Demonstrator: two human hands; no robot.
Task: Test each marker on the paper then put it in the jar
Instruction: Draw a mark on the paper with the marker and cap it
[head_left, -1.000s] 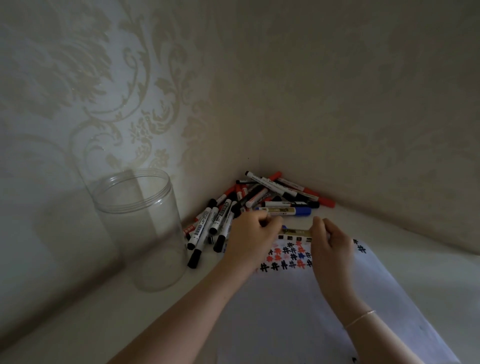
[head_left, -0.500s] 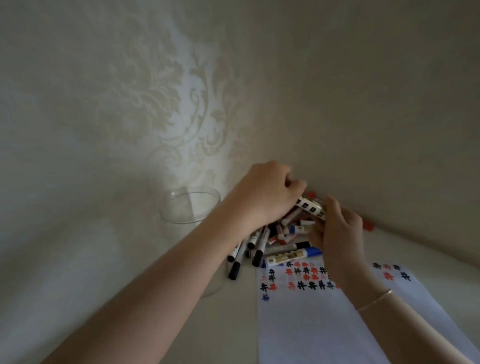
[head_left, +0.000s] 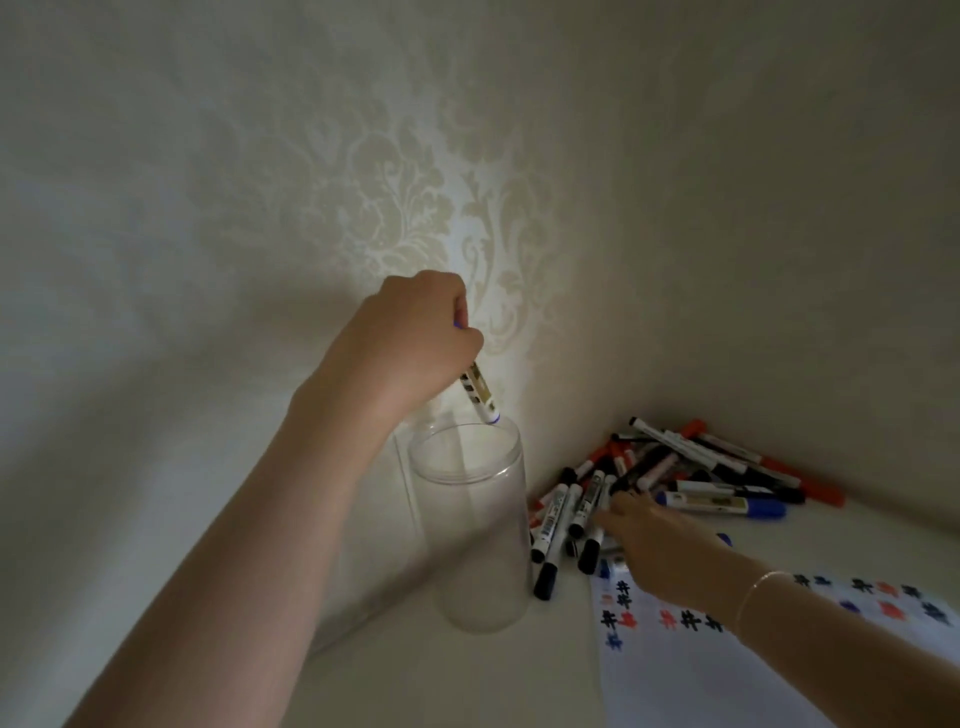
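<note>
Clear plastic jar (head_left: 470, 525), one, frame centre. Left hand (head_left: 410, 343) pinches one blue-tipped marker (head_left: 480, 397) over its rim. Right hand (head_left: 660, 551), fingers extended, touches marker pile (head_left: 675, 483), roughly twenty. One marked paper (head_left: 727, 670), lower right.

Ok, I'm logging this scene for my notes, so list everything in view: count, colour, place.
jar: one, clear, upright on the shelf left of the pile.
held marker: one, white, blue ends, tip above the jar's rim.
marker pile: many, black, red, blue caps, in the corner.
paper: one, white, with black, red, blue test marks, lower right.
wallpaper: cream, patterned.
bracelet: one, thin, right wrist.
hands: left hand grips the held marker; right hand reaches to the pile.
</note>
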